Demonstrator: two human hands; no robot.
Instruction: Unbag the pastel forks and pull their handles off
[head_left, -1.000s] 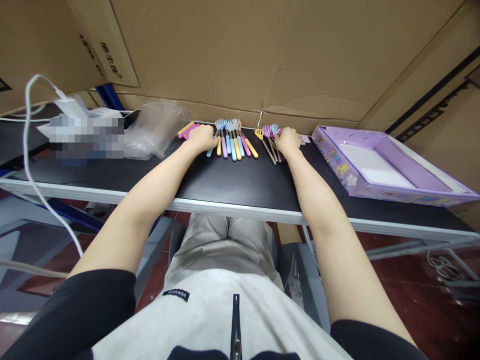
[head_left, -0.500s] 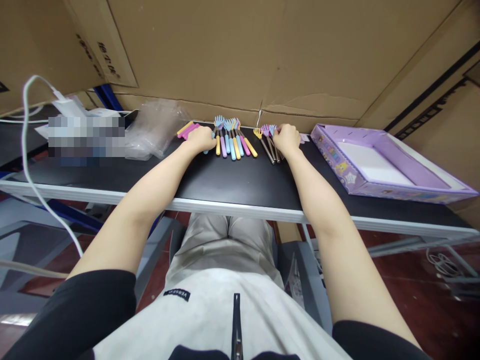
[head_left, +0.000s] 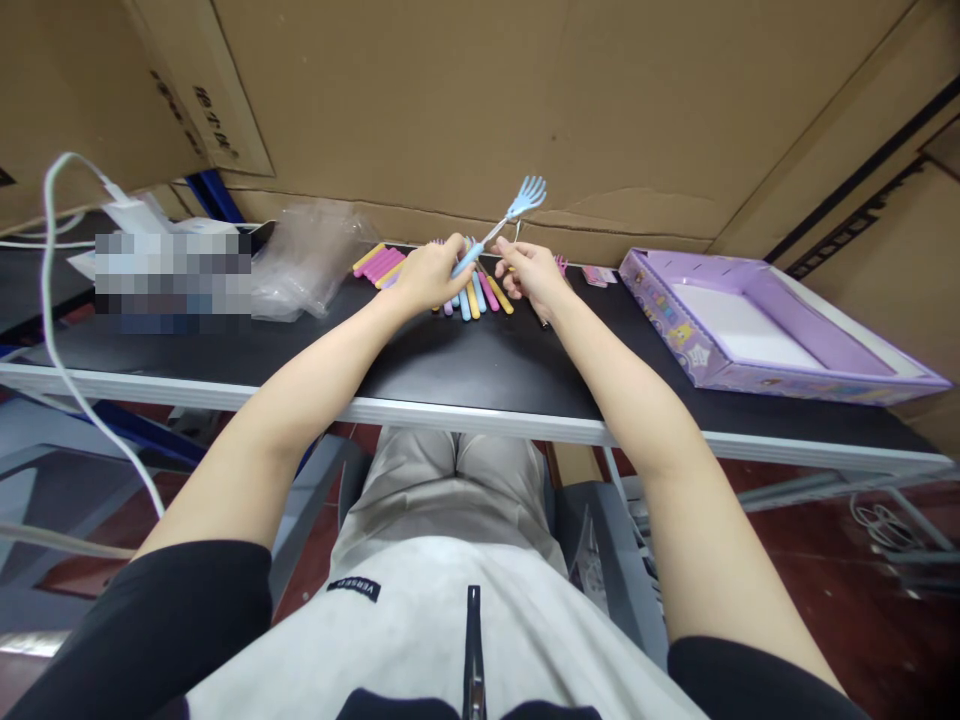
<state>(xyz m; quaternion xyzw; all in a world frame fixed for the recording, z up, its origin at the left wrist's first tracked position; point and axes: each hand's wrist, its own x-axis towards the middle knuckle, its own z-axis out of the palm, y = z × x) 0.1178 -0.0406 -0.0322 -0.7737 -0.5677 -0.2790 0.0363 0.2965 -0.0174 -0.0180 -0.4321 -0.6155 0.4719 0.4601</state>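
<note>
My left hand [head_left: 431,275] is closed round the light-blue handle of a back scratcher [head_left: 469,260], whose claw end points up and to the right. Its thin metal shaft passes close to the fingertips of my right hand [head_left: 538,274]. Those right fingers are loosely curled and apart, with no clear grip on anything. Under and between the hands lies a row of back scratchers [head_left: 480,297] with blue, yellow, pink and purple handles. Pink and yellow handles [head_left: 382,264] lie left of my left hand. A pink claw head [head_left: 561,263] shows partly behind my right hand.
A purple printed box tray [head_left: 712,365] stands on the right of the black table [head_left: 480,365]. Clear plastic bags [head_left: 300,265] and a white cable [head_left: 56,300] are on the left. Small pink cards [head_left: 600,276] lie by the cardboard wall [head_left: 555,110] at the back.
A blue back scratcher is now raised in my left hand, which has moved right from the loose handles. My right hand has come left, off the metal-shafted pieces, with its fingers loosened.
</note>
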